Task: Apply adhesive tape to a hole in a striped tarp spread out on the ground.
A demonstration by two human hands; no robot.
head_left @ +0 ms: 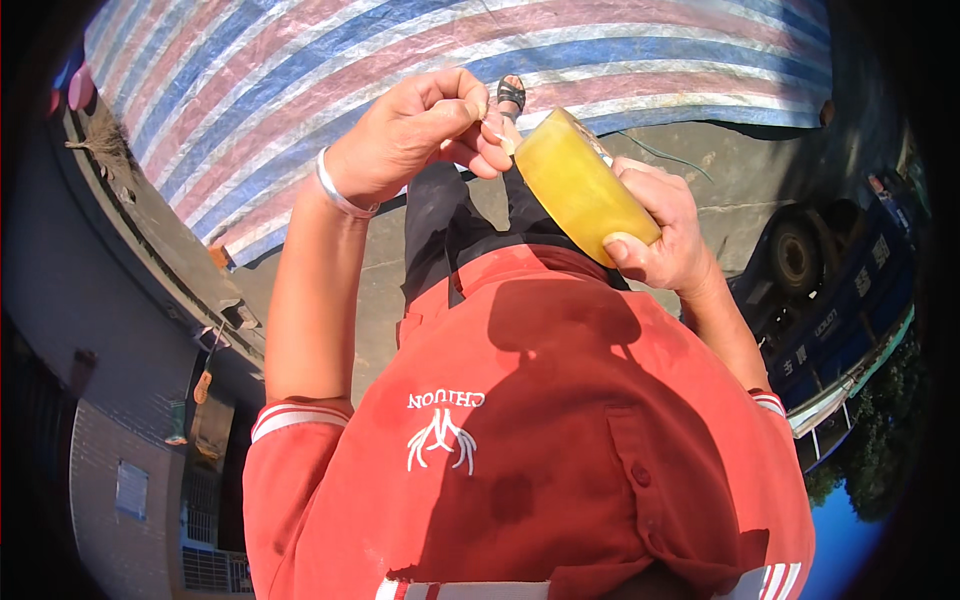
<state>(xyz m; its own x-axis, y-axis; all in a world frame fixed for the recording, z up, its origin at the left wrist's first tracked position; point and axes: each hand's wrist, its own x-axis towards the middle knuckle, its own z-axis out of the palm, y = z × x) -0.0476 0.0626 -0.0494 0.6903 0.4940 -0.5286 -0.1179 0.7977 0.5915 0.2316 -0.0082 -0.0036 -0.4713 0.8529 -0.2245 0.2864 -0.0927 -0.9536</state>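
Note:
A wide roll of yellowish packing tape [585,188] is held tilted in front of my body. My right hand [668,222] is closed round it, with the thumb on the lower end of its outer face and the fingers at its far side, by the core. My left hand [430,130], with a silvery bracelet [340,190] at the wrist, is just left of the roll. Thumb and forefinger there are pinched together. A thin, clear-whitish strip of tape [506,143] shows between these fingers and the roll's edge; its exact extent is hard to see.
A striped red, white and blue tarp [300,90] lies on the concrete ground [385,270] ahead of me. A dark blue vehicle with a wheel [795,255] stands at right. On the left are a twig broom [105,145] and a wall [120,440]. My sandalled foot [511,95] is beyond my hands.

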